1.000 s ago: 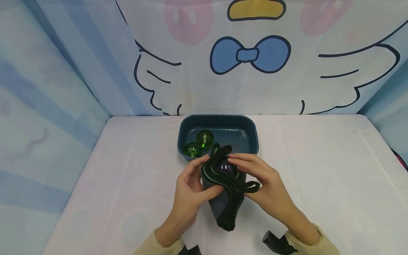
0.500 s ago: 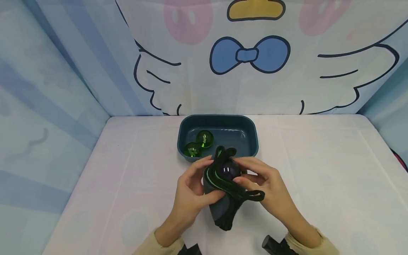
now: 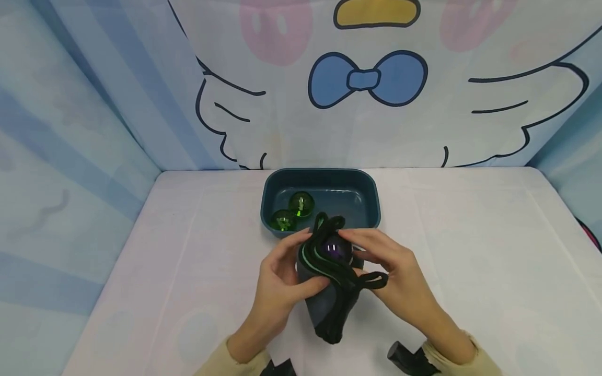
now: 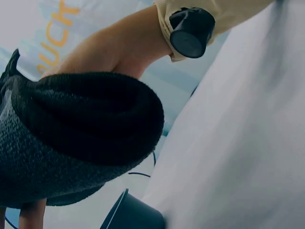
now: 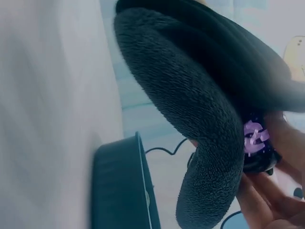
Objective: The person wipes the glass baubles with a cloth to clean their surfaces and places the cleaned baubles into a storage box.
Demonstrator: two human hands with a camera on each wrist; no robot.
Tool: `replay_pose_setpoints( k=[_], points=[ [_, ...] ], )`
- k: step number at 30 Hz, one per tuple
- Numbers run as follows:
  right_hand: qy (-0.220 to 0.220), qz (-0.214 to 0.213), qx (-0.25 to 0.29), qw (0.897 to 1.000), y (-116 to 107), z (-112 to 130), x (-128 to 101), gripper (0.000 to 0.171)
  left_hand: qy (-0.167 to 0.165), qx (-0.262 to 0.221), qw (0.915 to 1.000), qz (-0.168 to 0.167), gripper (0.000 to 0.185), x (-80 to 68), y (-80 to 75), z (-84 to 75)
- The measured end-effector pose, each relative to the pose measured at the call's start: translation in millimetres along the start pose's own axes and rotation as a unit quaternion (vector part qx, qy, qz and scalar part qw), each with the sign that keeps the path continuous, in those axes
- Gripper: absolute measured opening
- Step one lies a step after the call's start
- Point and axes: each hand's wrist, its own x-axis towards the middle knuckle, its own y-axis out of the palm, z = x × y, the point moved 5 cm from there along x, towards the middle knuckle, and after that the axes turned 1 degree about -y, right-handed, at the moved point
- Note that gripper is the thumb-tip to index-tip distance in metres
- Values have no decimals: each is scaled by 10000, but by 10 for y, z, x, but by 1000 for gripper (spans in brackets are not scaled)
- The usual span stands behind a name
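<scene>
A folded dark grey cloth (image 3: 317, 303) with black edging, a thin green line and a loop is held up in front of the bin. My left hand (image 3: 280, 290) grips its left side, thumb on top and fingers behind. Nestled in the folds is a shiny dark purple ball (image 3: 337, 247). My right hand (image 3: 397, 274) holds the ball from the right, fingertips at its upper edge; the thumb is partly covered by the loop. In the right wrist view, fingers lie around the ball (image 5: 256, 138) beside the fuzzy cloth (image 5: 190, 100). The left wrist view shows the thick cloth (image 4: 86, 124) hiding most fingers.
A dark teal rectangular bin (image 3: 350, 180) stands just beyond the hands, at the table's back edge. Two clear green balls (image 3: 301, 203) lie in its left part. A white cloth covers the table (image 3: 470, 235); printed curtains (image 3: 367, 130) hang behind and at the sides.
The cloth and ball dipped slightly toward me, then rose back a little. The right thumb pressed on the ball's front half a second ago and now sits lower, near the loop.
</scene>
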Motion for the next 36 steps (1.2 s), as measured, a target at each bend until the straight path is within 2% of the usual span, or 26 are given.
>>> replay_pose_setpoints(
  k=[5, 9, 14, 25, 31, 36],
  points=[
    [1047, 219, 645, 9922, -20, -109, -27, 44, 27, -3, 9998, 194, 64, -2, 21, 5],
    [1419, 367, 676, 9869, 2, -159, -33, 43, -42, 31, 9999, 127, 66, 5, 21, 19],
    [1538, 534, 771, 9836, 33, -177, -20, 44, -101, 18, 9999, -39, 70, 6, 9, 38],
    [1913, 450, 910, 9763, 34, -158, 10, 45, -12, 116, 9999, 4, 68, 10, 23, 31],
    [1907, 442, 670, 9784, 17, -127, 51, 44, 17, 153, 9999, -51, 64, 2, -11, 2],
    [1691, 335, 427, 9841, -44, -108, 104, 45, 50, 225, 9994, -263, 59, 11, -77, -31]
  ],
)
